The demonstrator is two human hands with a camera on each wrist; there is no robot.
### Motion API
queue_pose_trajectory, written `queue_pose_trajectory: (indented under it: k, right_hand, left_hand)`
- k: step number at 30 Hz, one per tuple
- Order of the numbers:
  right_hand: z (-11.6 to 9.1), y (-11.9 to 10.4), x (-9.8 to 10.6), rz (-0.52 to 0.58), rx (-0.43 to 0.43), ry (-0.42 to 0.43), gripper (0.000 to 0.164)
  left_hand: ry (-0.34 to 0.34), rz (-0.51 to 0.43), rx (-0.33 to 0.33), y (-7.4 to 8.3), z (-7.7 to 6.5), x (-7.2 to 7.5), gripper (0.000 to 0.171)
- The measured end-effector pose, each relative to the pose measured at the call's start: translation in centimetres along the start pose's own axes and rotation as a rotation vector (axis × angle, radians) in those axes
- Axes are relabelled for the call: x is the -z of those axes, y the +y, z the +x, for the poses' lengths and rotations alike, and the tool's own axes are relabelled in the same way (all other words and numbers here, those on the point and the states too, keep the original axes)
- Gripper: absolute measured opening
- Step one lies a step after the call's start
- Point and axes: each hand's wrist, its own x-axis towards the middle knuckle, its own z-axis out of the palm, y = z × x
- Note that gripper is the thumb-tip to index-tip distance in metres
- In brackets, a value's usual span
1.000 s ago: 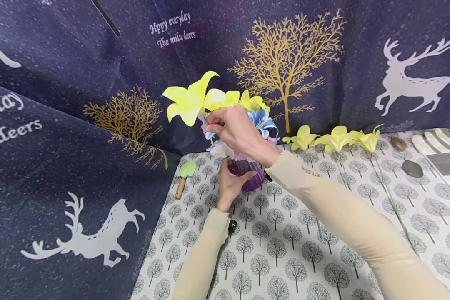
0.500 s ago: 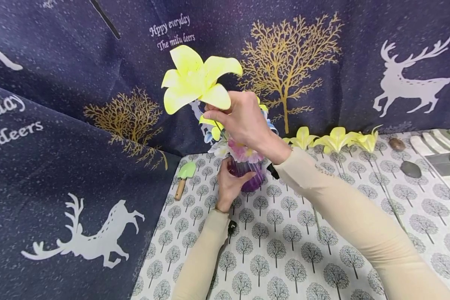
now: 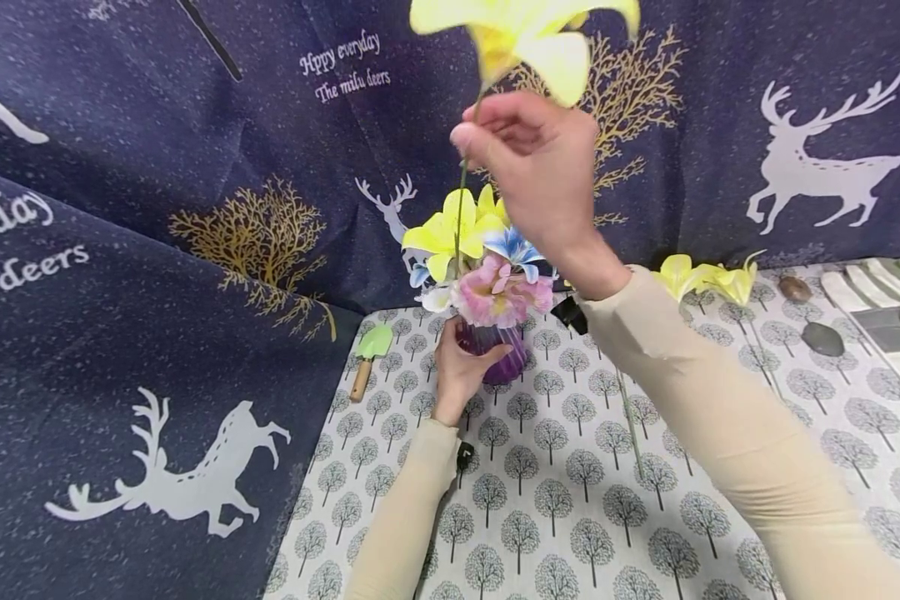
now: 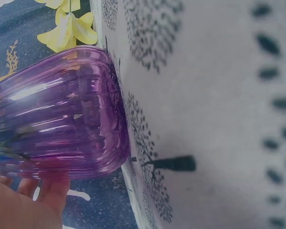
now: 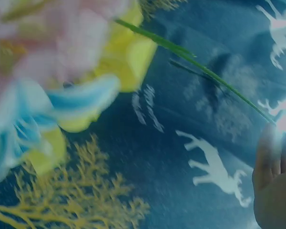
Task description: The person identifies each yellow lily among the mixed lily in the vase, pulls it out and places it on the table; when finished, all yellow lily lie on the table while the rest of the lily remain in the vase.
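Note:
My left hand (image 3: 461, 367) grips the side of a ribbed purple vase (image 3: 504, 357) that stands on the table; the left wrist view shows the vase (image 4: 71, 119) close up, with fingers (image 4: 52, 191) wrapped at its side. Above it my right hand (image 3: 540, 158) pinches the thin stem of a yellow lily (image 3: 517, 42), held high and cut off by the top edge. The green stem (image 5: 200, 69) runs down to the bouquet, where its lower end overlaps the blooms. In the vase are pink flowers (image 3: 498, 292), a blue lily (image 3: 516, 248), white petals and yellow lilies (image 3: 450, 229).
Left of the vase lies a toy trowel (image 3: 371, 358) with a green blade. Several yellow lilies (image 3: 678, 275) lie along the back right, near two stones (image 3: 823, 337). A striped item (image 3: 888, 283) sits at the far right, and a dark printed cloth (image 3: 270, 125) hangs behind.
My right hand has risen and shifted right, lifting the yellow lily up and exposing more of its stem above the bouquet. The left hand and vase have stayed put.

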Motion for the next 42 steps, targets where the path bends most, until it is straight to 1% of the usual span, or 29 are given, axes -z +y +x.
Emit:
queue_pose_trajectory:
  k: [1,3,5,6,8,11,13,15,16,17,20,24,28,32,35,39,42]
  right_hand:
    - [0.3,-0.2,0.4,0.046,0.049,0.03,0.009]
    - [0.8,-0.6,1.2,0.108,0.116,0.07,0.005]
    - [1.1,-0.9,1.8,0.124,0.142,0.088,0.006]
    - [1.2,-1.0,2.1,0.129,0.142,0.091,0.006]
    - [1.3,-1.0,2.3,0.118,0.108,0.091,0.007]
    - [0.9,-0.8,2.2,0.104,-0.028,0.073,0.009]
    - [0.4,-0.4,2.1,0.082,-0.114,0.071,0.01]
    - [0.1,0.2,2.0,0.074,-0.158,0.073,0.008]
    - [0.0,0.4,2.0,0.077,-0.16,0.076,0.007]
    - [-0.1,0.5,1.9,0.089,-0.148,0.082,0.007]
    - [0.1,0.4,2.0,0.131,-0.041,0.104,0.007]
    - [0.7,-1.0,2.7,0.197,0.081,0.163,0.008]
    - [0.9,-2.6,4.0,0.278,0.089,0.248,0.008]
    - [1.1,-3.2,5.7,0.301,0.139,0.304,0.008]
    - [1.1,-3.3,7.1,0.313,0.151,0.331,0.01]
    - [0.8,-3.5,9.0,0.314,0.088,0.357,0.01]
    - [0.2,-3.3,10.5,0.316,0.02,0.379,0.009]
  left_hand:
    - [-0.002,0.005,0.009,0.0,0.0,0.0,0.098]
    - [-0.009,0.01,0.027,0.0,0.0,-0.1,0.099]
    - [-0.009,0.011,0.038,0.0,0.0,-0.1,0.099]
    - [-0.007,0.01,0.042,0.0,0.0,-0.1,0.099]
    - [-0.006,0.005,0.043,0.0,0.1,-0.1,0.1]
    - [-0.001,0.003,0.031,0.0,0.0,-0.1,0.101]
    - [-0.001,0.008,0.026,0.0,-0.1,-0.2,0.105]
    - [-0.004,0.018,0.034,-0.1,-0.3,-0.2,0.109]
    - [-0.004,0.021,0.038,-0.1,-0.4,-0.2,0.111]
    - [-0.004,0.027,0.04,-0.2,-0.4,-0.3,0.112]
    - [0.0,0.03,0.028,-0.2,-0.4,-0.3,0.111]
    - [0.006,0.03,0.011,-0.1,-0.1,-0.3,0.112]
    - [0.008,0.025,0.014,0.0,0.0,-0.3,0.115]
    - [0.008,0.021,0.017,0.1,0.0,-0.2,0.117]
    - [0.001,0.028,0.032,0.2,-0.1,-0.2,0.121]
    - [-0.002,0.04,0.061,0.2,-0.2,-0.2,0.129]
    - [0.0,0.037,0.07,0.1,-0.2,-0.3,0.132]
